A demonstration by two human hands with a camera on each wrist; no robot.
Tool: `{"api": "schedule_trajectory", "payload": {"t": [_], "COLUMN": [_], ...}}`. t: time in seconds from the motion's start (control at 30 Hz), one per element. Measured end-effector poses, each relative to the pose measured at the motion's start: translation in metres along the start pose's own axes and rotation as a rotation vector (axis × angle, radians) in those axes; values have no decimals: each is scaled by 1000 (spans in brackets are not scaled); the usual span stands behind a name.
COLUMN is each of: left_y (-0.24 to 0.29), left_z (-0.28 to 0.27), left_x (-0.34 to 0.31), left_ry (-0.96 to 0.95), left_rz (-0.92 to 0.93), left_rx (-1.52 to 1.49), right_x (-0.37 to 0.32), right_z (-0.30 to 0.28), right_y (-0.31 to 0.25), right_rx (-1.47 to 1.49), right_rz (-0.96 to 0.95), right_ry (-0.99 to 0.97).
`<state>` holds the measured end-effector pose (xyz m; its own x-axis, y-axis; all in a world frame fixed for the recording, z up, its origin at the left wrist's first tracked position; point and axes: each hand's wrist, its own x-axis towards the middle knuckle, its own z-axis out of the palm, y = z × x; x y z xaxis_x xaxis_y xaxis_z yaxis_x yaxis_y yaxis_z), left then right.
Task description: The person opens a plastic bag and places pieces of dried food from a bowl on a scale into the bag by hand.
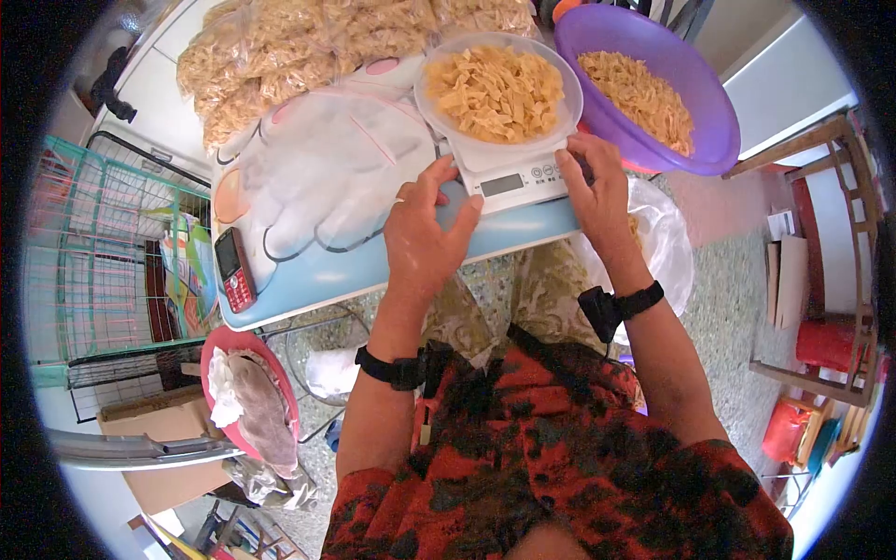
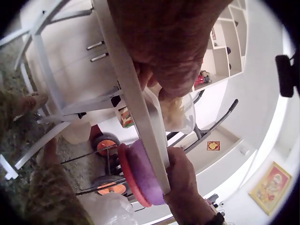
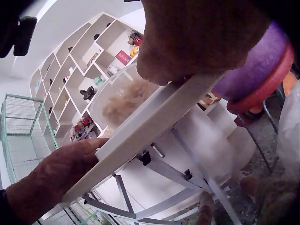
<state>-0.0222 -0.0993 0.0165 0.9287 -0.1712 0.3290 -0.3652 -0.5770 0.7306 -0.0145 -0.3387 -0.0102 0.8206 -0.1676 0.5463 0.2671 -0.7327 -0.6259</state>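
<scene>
A white digital scale (image 1: 504,177) lies at the front edge of the table, its display facing the person. On it sits a translucent bowl (image 1: 571,103) of flat yellowish strips (image 1: 495,91), also visible in the left wrist view beyond the table edge. The left hand (image 1: 425,229) grips the scale's left side, thumb at the front corner and fingers bent along the side. At the opposite side, the right hand (image 1: 602,196) holds the scale with its thumb near the buttons and fingers bent; the fingertips' undersides are hidden.
Bagged strips (image 1: 280,56) line the table's back. Clear plastic bags (image 1: 327,159) lie left of the scale, a red phone (image 1: 234,271) at the left corner. A purple basin (image 1: 714,140) of strips stands right, a white bag (image 1: 667,243) below it, a pink basin (image 1: 291,411) lower left.
</scene>
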Motion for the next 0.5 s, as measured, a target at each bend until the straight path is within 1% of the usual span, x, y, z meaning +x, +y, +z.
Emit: {"api": "schedule_trajectory", "payload": {"t": [0.07,0.17,0.37,0.47,0.5], "left_y": [2,4,-1,-4,-5], "left_z": [-1,-3,5,8,9], "left_x": [0,0,1,2,2], "left_ry": [-20,-90,-40,-15,-16], "left_rz": [27,29,115,96,96], "left_rx": [15,125,179,166,167], "right_x": [-1,-1,1,2,2], "right_z": [1,-1,1,-3,-4], "right_y": [1,-2,3,0,-1], "right_rx": [-34,-39,-128,-89,-112], "right_rz": [-23,-38,-94,-65,-83], "right_ry": [2,-22,-76,-146,-161]}}
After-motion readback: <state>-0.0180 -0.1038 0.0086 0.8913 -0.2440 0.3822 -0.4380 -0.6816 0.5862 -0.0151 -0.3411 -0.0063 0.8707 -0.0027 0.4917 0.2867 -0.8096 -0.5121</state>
